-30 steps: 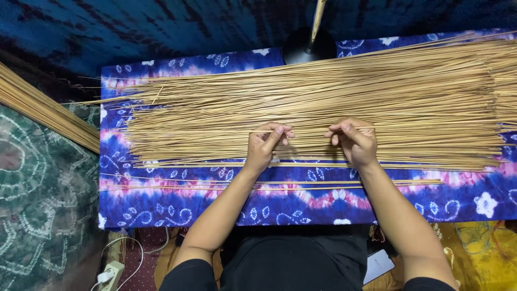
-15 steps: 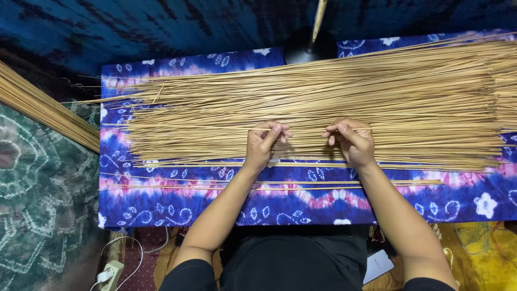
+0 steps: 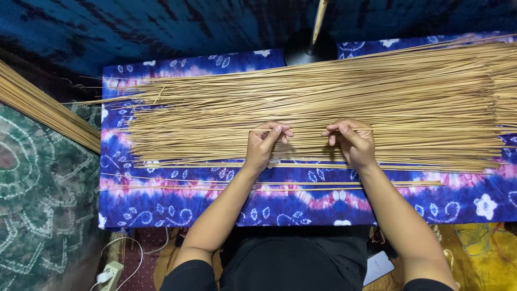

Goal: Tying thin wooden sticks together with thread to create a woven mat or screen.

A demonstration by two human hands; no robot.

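left hand (image 3: 262, 146): mine, centre frame, thumb and fingers pinching one thin stick (image 3: 307, 130) at its left part.
right hand (image 3: 353, 143): just right of centre, pinching the same stick.
stick: level, held between both hands just over the pile.
stick pile (image 3: 323, 108): wide tan spread across the upper half of the counter (image 3: 161, 210), blue tie-dye cloth.
loose sticks (image 3: 188, 180): few, lower on the cloth.
change: almost none; hands hold the same pinch, right fingers barely shifted.
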